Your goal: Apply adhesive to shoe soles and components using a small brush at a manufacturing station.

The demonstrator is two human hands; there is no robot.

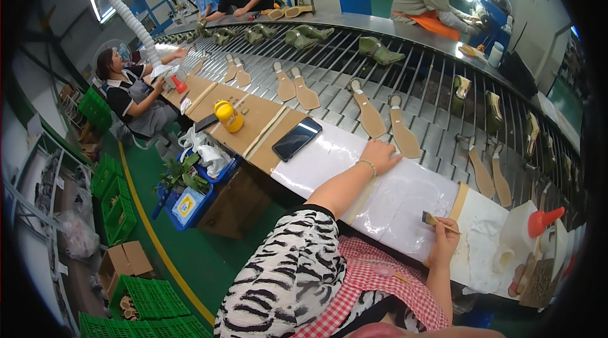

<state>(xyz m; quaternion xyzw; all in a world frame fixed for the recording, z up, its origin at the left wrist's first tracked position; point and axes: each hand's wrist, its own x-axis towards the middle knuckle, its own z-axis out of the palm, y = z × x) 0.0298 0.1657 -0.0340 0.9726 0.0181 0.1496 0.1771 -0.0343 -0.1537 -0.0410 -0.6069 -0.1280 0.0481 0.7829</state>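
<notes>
My left hand (382, 156) lies palm down, fingers stretched out, at the far edge of the white-covered worktable (304, 176). Its fingertips are close to a tan shoe insole (406, 138) on the slatted metal conveyor (329, 116); whether they touch it I cannot tell. Another tan insole (369, 116) lies just left of that one. My right hand (443, 243) is closed around a small flat brush (431, 218) with dark bristles, held above the white sheet on the table's right part. A black phone (297, 138) lies on the table left of my left arm.
A white bottle with a red nozzle (544, 220) stands at the right. Further left is a yellow-lidded jar (228, 116). Green shoes (380, 50) sit on a barred rack beyond the conveyor. A blue basket (221, 176) is beside the table; co-workers sit left and across.
</notes>
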